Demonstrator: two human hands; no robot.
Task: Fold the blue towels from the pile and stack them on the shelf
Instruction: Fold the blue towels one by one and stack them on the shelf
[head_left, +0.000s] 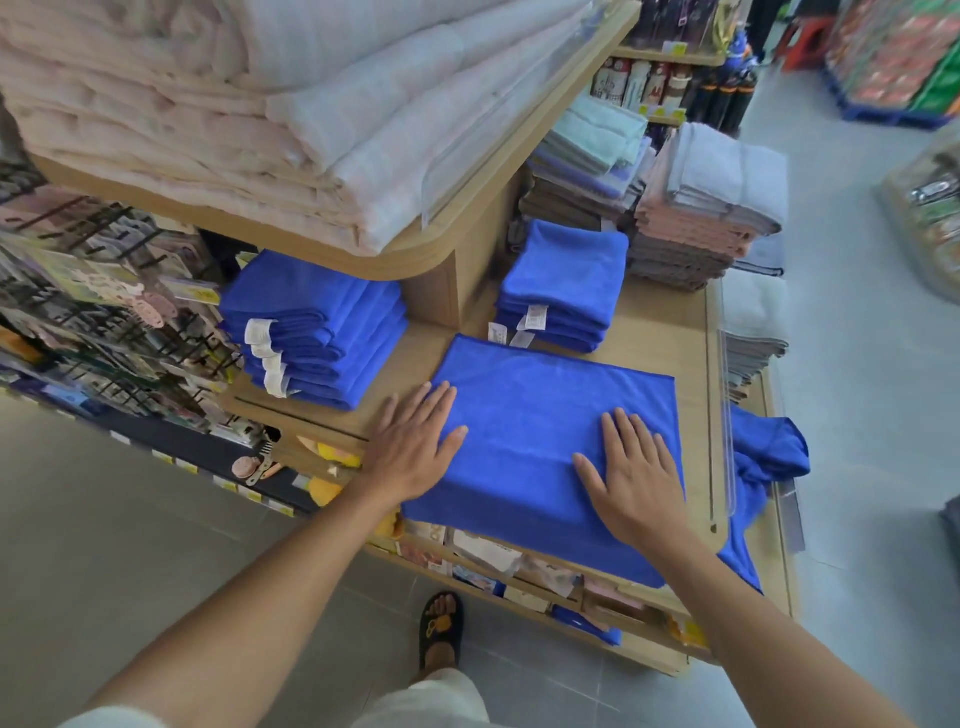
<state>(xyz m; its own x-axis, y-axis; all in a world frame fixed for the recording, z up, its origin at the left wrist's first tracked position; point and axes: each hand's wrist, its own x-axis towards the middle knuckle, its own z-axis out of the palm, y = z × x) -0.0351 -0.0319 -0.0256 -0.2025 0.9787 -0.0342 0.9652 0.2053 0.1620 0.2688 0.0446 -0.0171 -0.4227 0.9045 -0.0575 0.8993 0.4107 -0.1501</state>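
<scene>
Head view: blue towel (535, 410) is pressed flat under left hand (415, 441) and right hand (636, 478), both outspread, long axis running between them.

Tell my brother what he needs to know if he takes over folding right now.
Left hand: open, flat on the left edge of the spread towel.
Right hand: open, flat on the same towel.
That towel lies on the shelf, its front hanging over.
Done: two folded blue stacks, left stack and back stack.
Left: fold this towel, stack it, then the crumpled blue pile off the shelf's right end.
</scene>
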